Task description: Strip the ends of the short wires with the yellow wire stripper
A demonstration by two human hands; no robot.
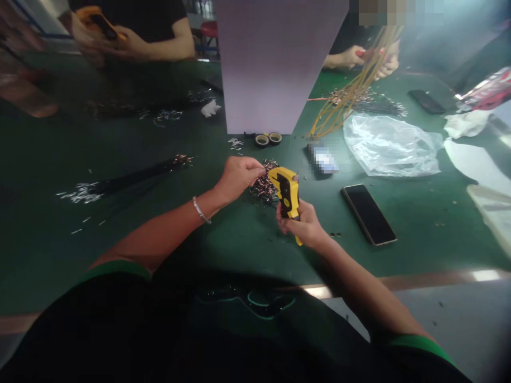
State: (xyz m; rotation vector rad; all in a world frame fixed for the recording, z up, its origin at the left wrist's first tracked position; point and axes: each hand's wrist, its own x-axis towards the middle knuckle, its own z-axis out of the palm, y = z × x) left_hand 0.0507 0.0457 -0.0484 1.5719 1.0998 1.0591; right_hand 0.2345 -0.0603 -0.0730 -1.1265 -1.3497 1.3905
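My right hand [301, 221] is wrapped around the handles of a yellow-and-black wire stripper [288, 191], its nose pointing up and to the left. Close to that nose, my left hand [241, 175] has thumb and forefinger pinched together; whatever is between the fingertips is too small to make out. Beneath the tool and the left fingertips lies a heap of short wire pieces [263, 190] with coppery and silvery ends, partly covered by the tool. Off to the left, a bundle of long black wires [131, 176] rests on the green table [223, 239].
A pale upright panel [279, 69] rises beyond the wire heap, two tape rolls [262, 140] at its foot. To the right lie a phone [369, 214], a clear plastic bag [393, 146] and yellow wires [359, 85]. Across the table, one person's hands [131, 45] hold a yellow tool.
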